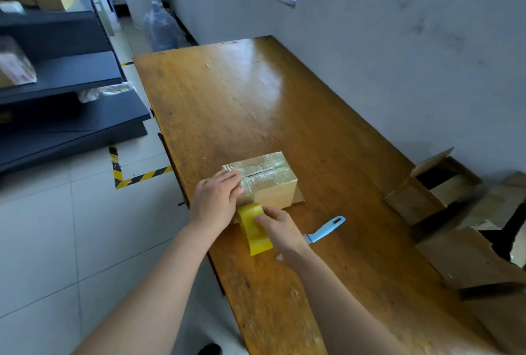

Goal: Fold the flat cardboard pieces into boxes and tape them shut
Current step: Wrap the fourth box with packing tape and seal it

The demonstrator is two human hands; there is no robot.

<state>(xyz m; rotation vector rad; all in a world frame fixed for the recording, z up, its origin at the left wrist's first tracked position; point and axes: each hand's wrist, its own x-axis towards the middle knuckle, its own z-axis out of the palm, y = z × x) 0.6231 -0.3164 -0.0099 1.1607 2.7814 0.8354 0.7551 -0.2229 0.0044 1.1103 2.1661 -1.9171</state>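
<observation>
Wooden table fills most of view. Dark shelving stands off its edge at 9-10 o'clock. Open cardboard boxes are piled at 3-4 o'clock, some w/ flaps up.

Box in hand sits on the table just below view centre, at 6 o'clock. It's small, folded up, top already glossy w/ clear tape, a dark slit along the seam. Tape roll, yellow, is touching the box's near end, at 6 o'clock of it. Blue-handled knife lies flat on the table at 4 o'clock of the box, blade partly hidden behind the wrist.

Left hand: fingers roughly straight, laid flat on the box's near-left top edge, pressing tape down, gripping nothing. Right hand: fingers wrapped over the roll, holding it against the box end; thumb not visible.

Step, as I read it: taping the end of this box, strip prob. run down over the edge. Next move calls for keeping the strip pinned w/ the left hand, pulling the roll taut, then cutting. The knife is nr enough for that.
</observation>
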